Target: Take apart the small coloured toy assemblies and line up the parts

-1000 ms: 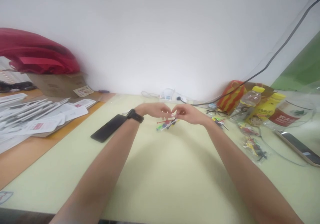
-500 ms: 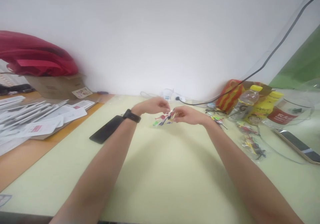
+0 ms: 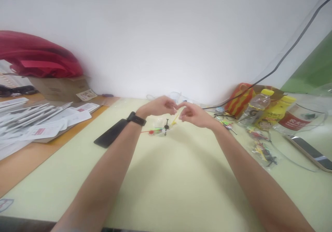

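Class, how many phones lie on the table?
2. A black phone lies just left of the left hand and its wrist; a second phone lies at the picture's far right. Clutter may hide others.

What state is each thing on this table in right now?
left hand: pinching toy bag
right hand: pinching toy bag
toy bag: held between both hands
black phone: flat, screen dark
clear bottle: capped
yellow bottle: capped

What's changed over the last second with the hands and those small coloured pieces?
Both hands, left hand and right hand, lifted slightly, fingertips pinched together. The coloured pieces now sit lower and left, under the left wrist; whether released is unclear. The black phone and bottles stayed put.
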Available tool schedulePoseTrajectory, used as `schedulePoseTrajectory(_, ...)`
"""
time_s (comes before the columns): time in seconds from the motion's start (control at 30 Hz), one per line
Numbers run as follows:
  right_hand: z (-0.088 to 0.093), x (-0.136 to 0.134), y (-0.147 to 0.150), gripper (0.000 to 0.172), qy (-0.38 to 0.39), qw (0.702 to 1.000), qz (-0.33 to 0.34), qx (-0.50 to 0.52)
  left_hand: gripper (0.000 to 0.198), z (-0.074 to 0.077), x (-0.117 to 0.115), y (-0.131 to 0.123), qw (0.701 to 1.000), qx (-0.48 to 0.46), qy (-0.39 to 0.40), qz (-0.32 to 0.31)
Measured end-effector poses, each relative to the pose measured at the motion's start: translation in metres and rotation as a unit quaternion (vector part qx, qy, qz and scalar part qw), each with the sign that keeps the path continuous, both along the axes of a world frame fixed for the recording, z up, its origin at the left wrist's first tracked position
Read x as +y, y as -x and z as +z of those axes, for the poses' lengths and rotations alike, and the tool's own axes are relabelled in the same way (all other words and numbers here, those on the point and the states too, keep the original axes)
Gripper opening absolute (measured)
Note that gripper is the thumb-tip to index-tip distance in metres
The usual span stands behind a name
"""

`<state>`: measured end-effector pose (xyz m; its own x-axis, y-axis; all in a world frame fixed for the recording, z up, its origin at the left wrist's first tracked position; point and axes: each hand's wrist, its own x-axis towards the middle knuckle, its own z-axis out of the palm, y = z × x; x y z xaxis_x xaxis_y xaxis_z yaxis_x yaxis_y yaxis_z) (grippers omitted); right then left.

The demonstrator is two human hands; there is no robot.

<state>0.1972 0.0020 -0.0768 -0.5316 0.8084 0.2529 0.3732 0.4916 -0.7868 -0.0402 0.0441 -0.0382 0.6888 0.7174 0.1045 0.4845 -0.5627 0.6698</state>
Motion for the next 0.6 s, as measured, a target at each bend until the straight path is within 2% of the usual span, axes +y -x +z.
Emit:
schedulePoseTrajectory(0.17, 0.006, 0.001, 0.001, 0.035, -0.054, 0.994, -0.052, 0.085, 0.046, 0.003, -0.005, -0.002, 0.996, -0.072, -0.023, 0.036)
schedulePoseTrajectory(0.27, 0.011, 0.003, -0.002, 0.029, -0.089, 0.981, -0.095, 0.143, 0.055, 0.003, -0.005, 0.001, 0.996, -0.075, -0.015, 0.044)
schedulePoseTrajectory(0.43, 0.01, 0.014, -0.01, 0.016, -0.124, 0.953, -0.156, 0.227, 0.051, -0.002, 0.004, 0.01, 0.996, -0.061, 0.047, 0.046)
schedulePoseTrajectory(0.5, 0.007, 0.018, -0.013, 0.011, -0.121, 0.945, -0.179, 0.246, 0.05, -0.006, 0.008, 0.012, 0.996, -0.051, 0.052, 0.043)
schedulePoseTrajectory(0.6, 0.005, 0.02, -0.015, 0.013, -0.096, 0.94, -0.2, 0.259, 0.049, -0.011, 0.013, 0.015, 0.997, -0.042, 0.045, 0.038)
